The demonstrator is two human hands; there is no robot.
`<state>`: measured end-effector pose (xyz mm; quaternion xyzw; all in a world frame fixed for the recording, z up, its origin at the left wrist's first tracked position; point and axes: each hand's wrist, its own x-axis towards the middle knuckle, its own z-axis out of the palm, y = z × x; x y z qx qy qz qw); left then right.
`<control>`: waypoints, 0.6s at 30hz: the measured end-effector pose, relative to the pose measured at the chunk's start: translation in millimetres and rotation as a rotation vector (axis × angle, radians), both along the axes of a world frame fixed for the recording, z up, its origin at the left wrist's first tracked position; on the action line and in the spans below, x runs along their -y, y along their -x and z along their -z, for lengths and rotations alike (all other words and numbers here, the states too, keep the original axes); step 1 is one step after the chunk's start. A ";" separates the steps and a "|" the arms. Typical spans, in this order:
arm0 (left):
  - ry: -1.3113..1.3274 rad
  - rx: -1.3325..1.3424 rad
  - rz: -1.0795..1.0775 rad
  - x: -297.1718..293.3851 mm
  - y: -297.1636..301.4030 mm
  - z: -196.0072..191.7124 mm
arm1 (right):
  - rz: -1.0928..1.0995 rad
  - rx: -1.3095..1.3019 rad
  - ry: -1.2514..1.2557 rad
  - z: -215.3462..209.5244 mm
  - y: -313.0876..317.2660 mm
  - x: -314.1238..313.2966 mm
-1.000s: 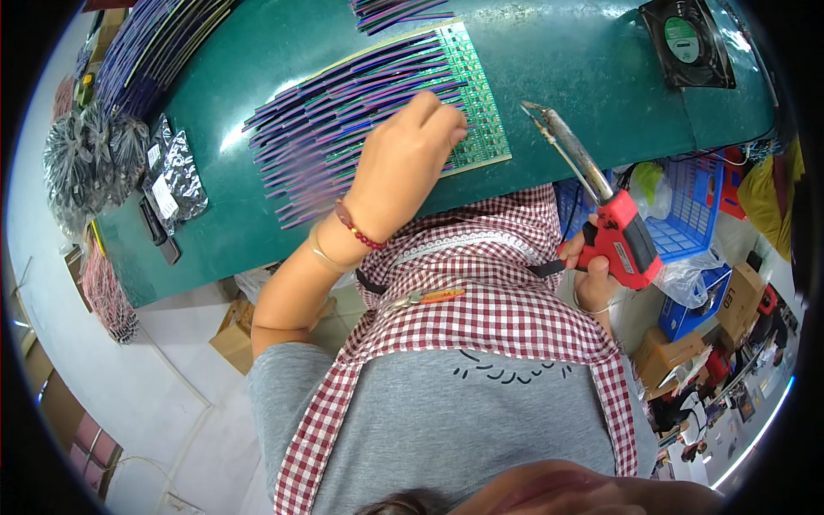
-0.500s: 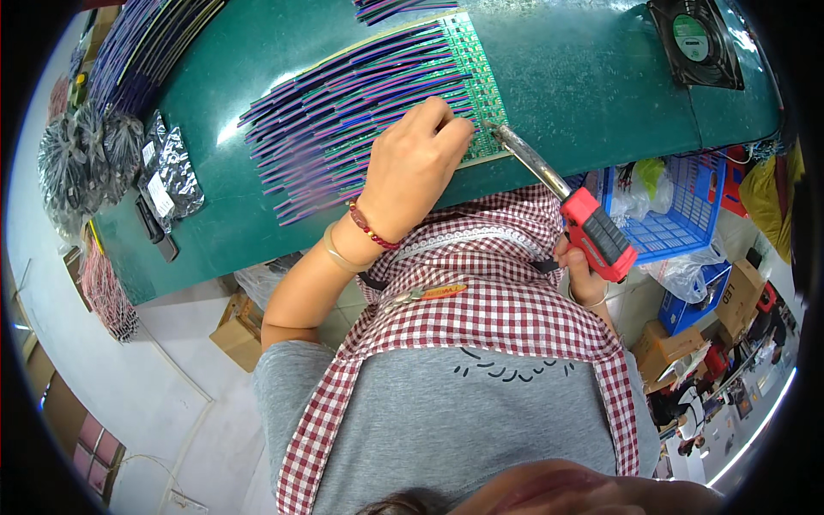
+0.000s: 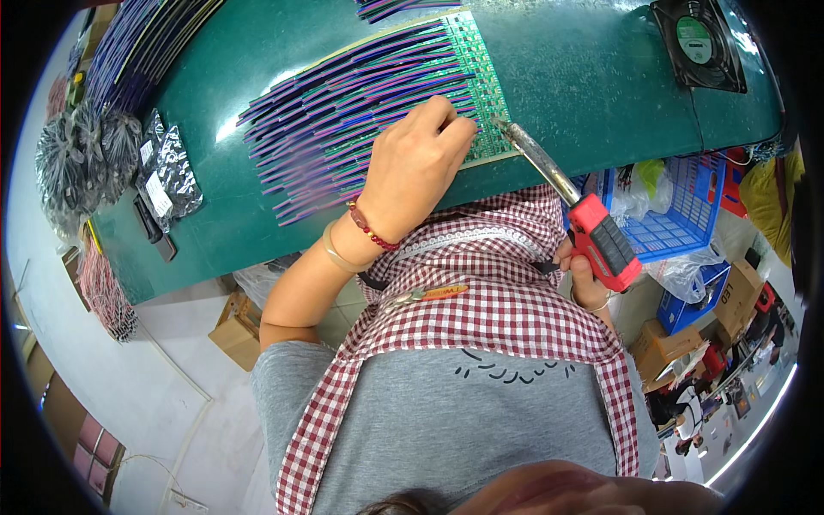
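Observation:
A green circuit-board panel [image 3: 486, 86] lies on the table, with rows of thin purple, blue and pink wires [image 3: 343, 112] running leftward from it. My left hand [image 3: 421, 150] is closed in a pinch over the wires beside the panel's near part; its fingertips and whatever they grip are hidden beneath it. In my right hand [image 3: 584, 279] is a soldering iron [image 3: 601, 236] with a red and black handle, gripped from below. Its metal shaft slants up to the left, and the tip is at the panel's right edge, just right of my left fingers; contact there is too small to tell.
A black fan [image 3: 697, 47] stands at the table's far right. Wire bundles [image 3: 150, 51], dark plastic bags [image 3: 172, 176] and a black-handled tool [image 3: 153, 227] lie on the left. Below the right edge sits a blue crate [image 3: 665, 219]; cardboard boxes [image 3: 236, 326] are on the floor.
The soldering iron has shifted slightly right, its tip moving a little along the panel toward its right edge. My left hand keeps its pinch and has barely moved.

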<state>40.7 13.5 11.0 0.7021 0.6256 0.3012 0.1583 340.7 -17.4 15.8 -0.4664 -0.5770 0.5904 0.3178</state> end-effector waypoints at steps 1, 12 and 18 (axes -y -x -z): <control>-0.001 0.000 0.000 0.0 -0.2 0.2 | -0.014 0.051 -0.040 3.3 -1.9 1.6; -0.020 0.011 -0.012 1.2 0.1 2.2 | -0.111 0.278 -0.153 14.2 -15.2 7.0; -0.026 0.004 -0.012 0.5 -0.1 2.2 | -0.047 0.114 -0.086 8.1 -8.8 4.2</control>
